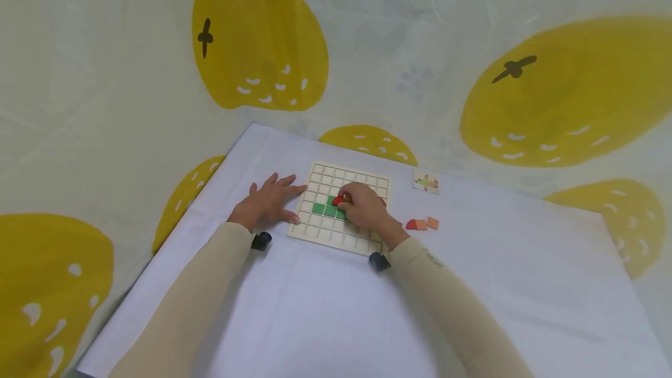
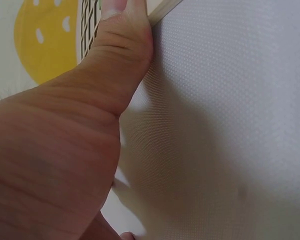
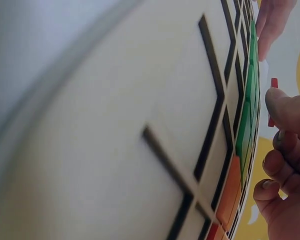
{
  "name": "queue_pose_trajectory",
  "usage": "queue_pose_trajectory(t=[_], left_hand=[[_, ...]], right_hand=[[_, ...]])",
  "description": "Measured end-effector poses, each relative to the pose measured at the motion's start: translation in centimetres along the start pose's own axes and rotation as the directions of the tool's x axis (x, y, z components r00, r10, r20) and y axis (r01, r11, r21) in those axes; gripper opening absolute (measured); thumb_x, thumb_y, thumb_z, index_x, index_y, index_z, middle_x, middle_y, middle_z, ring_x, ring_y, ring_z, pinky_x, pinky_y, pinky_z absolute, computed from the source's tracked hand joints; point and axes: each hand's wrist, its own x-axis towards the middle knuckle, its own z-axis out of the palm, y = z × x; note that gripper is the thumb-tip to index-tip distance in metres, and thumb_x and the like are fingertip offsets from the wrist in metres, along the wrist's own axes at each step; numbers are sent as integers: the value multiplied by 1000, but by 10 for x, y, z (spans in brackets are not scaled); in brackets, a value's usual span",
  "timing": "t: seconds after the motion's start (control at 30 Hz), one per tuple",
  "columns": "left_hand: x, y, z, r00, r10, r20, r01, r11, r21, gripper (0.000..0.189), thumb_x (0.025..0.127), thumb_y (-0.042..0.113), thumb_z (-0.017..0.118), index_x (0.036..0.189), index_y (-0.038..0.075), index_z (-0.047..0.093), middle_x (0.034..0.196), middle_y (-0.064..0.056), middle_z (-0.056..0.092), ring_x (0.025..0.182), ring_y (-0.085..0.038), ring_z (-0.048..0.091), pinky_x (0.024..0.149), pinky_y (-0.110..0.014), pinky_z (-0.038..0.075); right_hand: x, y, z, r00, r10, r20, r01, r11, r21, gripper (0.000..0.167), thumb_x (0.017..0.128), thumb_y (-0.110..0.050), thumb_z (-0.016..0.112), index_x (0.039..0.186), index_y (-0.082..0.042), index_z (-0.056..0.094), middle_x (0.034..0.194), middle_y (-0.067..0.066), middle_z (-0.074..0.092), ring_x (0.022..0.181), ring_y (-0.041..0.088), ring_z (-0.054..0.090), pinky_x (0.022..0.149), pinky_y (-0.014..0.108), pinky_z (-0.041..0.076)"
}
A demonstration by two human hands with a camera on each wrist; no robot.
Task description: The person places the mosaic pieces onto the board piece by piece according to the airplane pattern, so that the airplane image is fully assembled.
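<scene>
A pale wooden grid board (image 1: 328, 234) lies on the white table. Several green square tiles (image 1: 318, 208) sit in its cells near the middle, and an orange tile (image 3: 230, 192) shows in the grid in the right wrist view. My right hand (image 1: 366, 206) is over the board and pinches a small red tile (image 3: 274, 82) between thumb and finger, raised off the grid in the right wrist view. With fingers spread, my left hand (image 1: 269, 202) rests at the board's left side, its thumb (image 2: 122, 37) on the board's edge.
Right of the board lie a red rounded piece (image 1: 411, 224) and orange square tiles (image 1: 433, 223). A small picture card (image 1: 426, 181) lies by the table's far edge. Behind hangs a pale cloth (image 1: 378, 28) with yellow fruit shapes.
</scene>
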Motion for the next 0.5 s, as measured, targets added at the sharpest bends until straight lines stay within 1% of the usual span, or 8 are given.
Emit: queue_pose_trajectory(t=[0.17,0.3,0.5], left_hand=[[0,0,0,1000,9,1,-9,1000,-3,94,84,57,79,163,44,30,178,1,12,165,-41,0,121,-81,7],[-2,1,-1,1000,13,-3,-13,1000,-13,94,83,57,80,162,43,31,178,1,13,165,-41,1,121,-82,7],[-4,0,-1,1000,15,-11,-15,1000,-19,94,82,57,80,162,43,32,178,1,14,165,-41,1,122,-81,7]], right_hand=[[2,-5,0,1000,-4,5,4,1000,26,24,99,-19,72,120,-9,72,89,6,59,88,23,55,76,33,44],[4,-8,1,1000,8,15,-8,999,48,23,99,-19,71,120,-9,71,87,6,58,86,23,54,75,33,43],[7,-13,4,999,30,18,-31,998,61,29,99,-20,71,126,-8,71,89,7,59,88,24,55,78,34,44]])
